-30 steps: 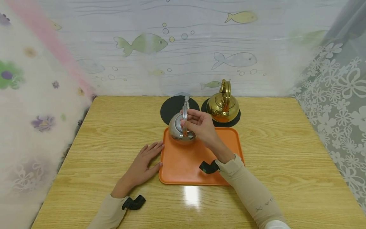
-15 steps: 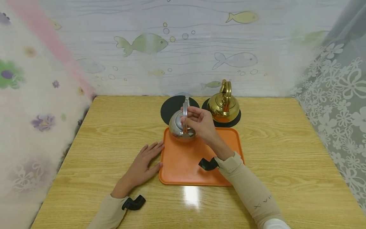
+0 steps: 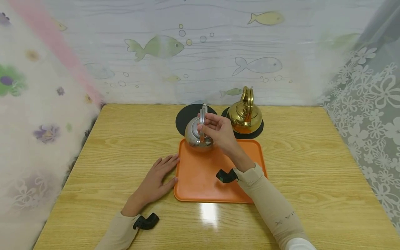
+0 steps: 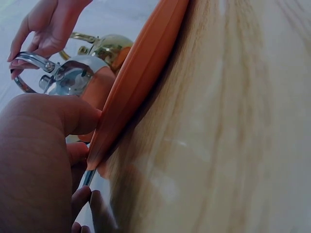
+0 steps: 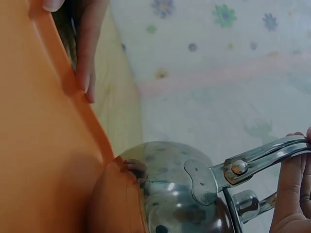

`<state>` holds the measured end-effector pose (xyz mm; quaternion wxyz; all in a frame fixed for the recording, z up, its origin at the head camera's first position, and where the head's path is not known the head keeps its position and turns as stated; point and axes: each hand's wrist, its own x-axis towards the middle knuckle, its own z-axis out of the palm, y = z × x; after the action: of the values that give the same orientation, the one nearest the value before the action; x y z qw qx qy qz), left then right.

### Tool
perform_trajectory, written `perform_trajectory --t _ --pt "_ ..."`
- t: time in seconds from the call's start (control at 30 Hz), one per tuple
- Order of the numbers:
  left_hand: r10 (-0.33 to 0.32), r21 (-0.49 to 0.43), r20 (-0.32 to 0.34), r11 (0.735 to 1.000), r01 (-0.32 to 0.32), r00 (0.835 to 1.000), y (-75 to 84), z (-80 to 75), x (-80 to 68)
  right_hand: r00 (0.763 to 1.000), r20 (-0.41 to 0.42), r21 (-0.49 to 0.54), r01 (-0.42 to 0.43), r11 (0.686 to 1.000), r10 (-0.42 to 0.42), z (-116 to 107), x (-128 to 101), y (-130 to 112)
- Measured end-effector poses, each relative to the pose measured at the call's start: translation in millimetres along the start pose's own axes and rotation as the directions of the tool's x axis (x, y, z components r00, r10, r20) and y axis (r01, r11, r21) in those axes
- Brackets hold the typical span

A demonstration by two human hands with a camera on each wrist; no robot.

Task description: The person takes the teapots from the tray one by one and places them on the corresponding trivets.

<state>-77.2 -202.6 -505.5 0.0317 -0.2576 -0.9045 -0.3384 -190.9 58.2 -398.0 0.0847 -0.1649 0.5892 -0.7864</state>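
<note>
Right now I see the surface (image 3: 125, 139) carrying the orange tray (image 3: 203, 180) near its middle. Behind the tray lie two black mats (image 3: 184, 118), the right one under a gold kettle (image 3: 244, 114). My right hand (image 3: 218, 130) has its fingers curled round the silver kettle's (image 3: 197, 137) handle, holding it over the tray's far edge. My left hand (image 3: 156, 177) lies flat with straight fingers, fingertips touching the tray's left rim.

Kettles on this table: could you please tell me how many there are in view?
2. The silver kettle hangs by its handle from the right hand over the orange tray's far edge; the gold kettle stands on a black mat behind.
</note>
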Motion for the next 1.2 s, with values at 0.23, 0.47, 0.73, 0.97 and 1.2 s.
perform_trajectory --t 0.23,0.47,0.73,0.97,1.2 --pt "-0.002 0.009 0.005 1.000 0.002 1.000 0.5 0.3 0.3 1.000 0.009 -0.001 -0.012 1.000 0.012 -3 6 1" --pt "0.002 0.009 0.007 1.000 -0.002 1.000 -0.9 0.4 0.3 1.000 -0.002 -0.009 -0.007 1.000 0.007 -4 12 1" --pt "0.006 0.021 0.002 1.000 -0.006 1.000 -2.4 1.3 0.0 1.000 -0.008 -0.002 -0.018 1.000 0.018 -6 18 0" --pt "-0.004 0.023 0.010 1.000 0.004 1.000 -3.2 0.9 0.0 1.000 -0.010 -0.008 -0.018 1.000 0.018 -8 24 -1" --pt "-0.017 0.018 0.019 1.000 0.016 1.000 -2.6 0.7 -0.3 1.000 -0.026 -0.009 -0.012 1.000 0.012 -11 30 -1"
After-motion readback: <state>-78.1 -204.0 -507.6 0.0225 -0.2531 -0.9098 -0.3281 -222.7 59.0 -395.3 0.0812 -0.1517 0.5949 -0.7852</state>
